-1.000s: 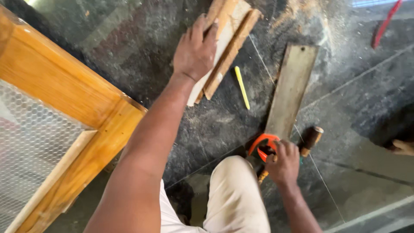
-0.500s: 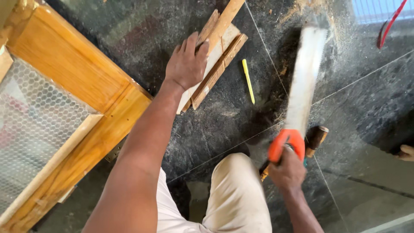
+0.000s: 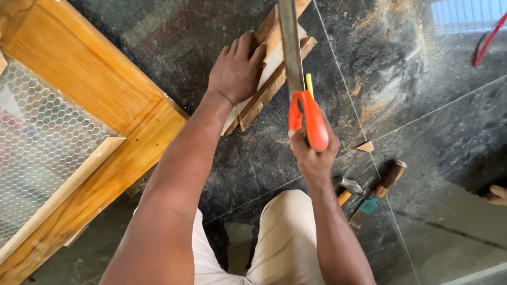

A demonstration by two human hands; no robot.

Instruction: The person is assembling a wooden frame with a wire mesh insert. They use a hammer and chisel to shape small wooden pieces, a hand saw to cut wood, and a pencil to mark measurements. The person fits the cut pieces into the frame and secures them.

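Observation:
My left hand (image 3: 236, 69) presses flat on a stack of thin wooden strips (image 3: 274, 63) lying on the dark stone floor. My right hand (image 3: 312, 155) grips the orange handle of a hand saw (image 3: 308, 119). The saw's steel blade (image 3: 289, 42) runs up the frame and lies across the far part of the strips. A yellow pencil (image 3: 308, 84) shows just beside the blade, partly hidden by the handle.
A varnished wooden frame with wire mesh (image 3: 79, 137) fills the left side. A hammer (image 3: 346, 187) and a wooden-handled tool (image 3: 383, 187) lie by my right knee. Sawdust covers the floor at upper right, near a red cable (image 3: 488, 39). A small wood offcut (image 3: 365, 147) lies nearby.
My right hand lifted the saw off the floor and swung it left, bringing the blade over the wooden strips. The left hand stayed pressed on the strips.

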